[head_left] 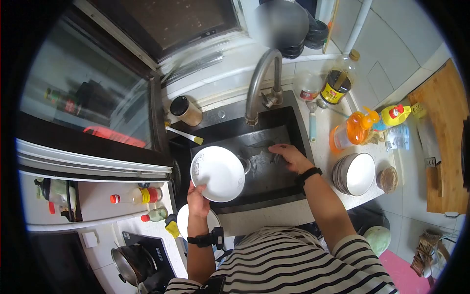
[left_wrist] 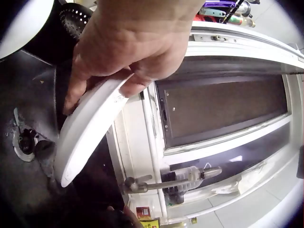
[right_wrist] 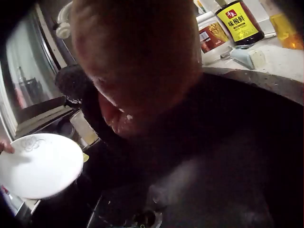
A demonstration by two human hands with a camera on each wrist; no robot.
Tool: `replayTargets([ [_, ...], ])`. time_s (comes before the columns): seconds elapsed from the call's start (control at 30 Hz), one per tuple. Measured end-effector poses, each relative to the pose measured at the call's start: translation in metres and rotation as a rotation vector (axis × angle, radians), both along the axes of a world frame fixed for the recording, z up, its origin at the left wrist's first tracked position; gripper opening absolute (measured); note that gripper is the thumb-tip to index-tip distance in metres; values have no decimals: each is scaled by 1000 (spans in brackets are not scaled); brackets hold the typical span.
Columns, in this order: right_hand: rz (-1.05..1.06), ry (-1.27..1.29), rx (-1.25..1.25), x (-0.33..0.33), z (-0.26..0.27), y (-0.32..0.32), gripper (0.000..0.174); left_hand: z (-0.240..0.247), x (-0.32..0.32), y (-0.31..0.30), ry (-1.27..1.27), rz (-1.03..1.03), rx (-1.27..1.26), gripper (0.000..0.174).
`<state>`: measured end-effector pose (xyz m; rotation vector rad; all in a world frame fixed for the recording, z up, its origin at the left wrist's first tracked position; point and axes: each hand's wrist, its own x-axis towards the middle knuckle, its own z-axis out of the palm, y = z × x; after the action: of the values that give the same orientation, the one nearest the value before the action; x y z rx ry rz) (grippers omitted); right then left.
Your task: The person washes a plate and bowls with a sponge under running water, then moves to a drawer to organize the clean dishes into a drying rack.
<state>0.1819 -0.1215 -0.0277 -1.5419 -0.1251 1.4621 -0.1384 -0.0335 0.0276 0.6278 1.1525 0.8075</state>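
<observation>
My left hand (head_left: pixel 198 202) grips a white plate (head_left: pixel 218 174) by its near left rim, holding it above the left part of the dark sink (head_left: pixel 274 193). Seen edge-on in the left wrist view, the plate (left_wrist: pixel 90 128) is shallow and tilted, with the thumb on one face and fingers behind. A grey floral pattern marks its rim. Over the right part of the sink, my right hand (head_left: pixel 293 159) is loosely bent, with nothing visible in its fingers. Its palm side is dark in the right wrist view. The drain (head_left: pixel 246 165) shows between plate and right hand.
A faucet (head_left: pixel 254 93) arches over the sink's back edge. Stacked bowls (head_left: pixel 360 174), an orange pump bottle (head_left: pixel 347 132) and a sauce bottle (head_left: pixel 338 83) stand on the right counter. A brush (head_left: pixel 185 134) lies at the sink's left. Another white plate (head_left: pixel 183 223) sits below the left hand.
</observation>
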Motion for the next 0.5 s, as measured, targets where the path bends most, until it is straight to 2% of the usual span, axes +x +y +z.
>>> replayTargets([
  [0.03, 43, -15, -31, -1, -11, -5, 37, -2, -1, -1, -7, 1, 1, 54],
  [0.17, -139, 306, 133, -1, -29, -21, 24, 7, 1, -10, -3, -48, 67, 49],
  [0.23, -229, 455, 169, 0, -17, -28, 21, 13, 4, -15, 9, -62, 99, 51],
  [0.33, -250, 557, 151, -3, -8, -31, 21, 18, 3, -21, -37, -50, 77, 53],
  [0.5, -260, 475, 281, -16, -5, -30, 25, 23, 2, -36, -121, 7, -23, 56],
])
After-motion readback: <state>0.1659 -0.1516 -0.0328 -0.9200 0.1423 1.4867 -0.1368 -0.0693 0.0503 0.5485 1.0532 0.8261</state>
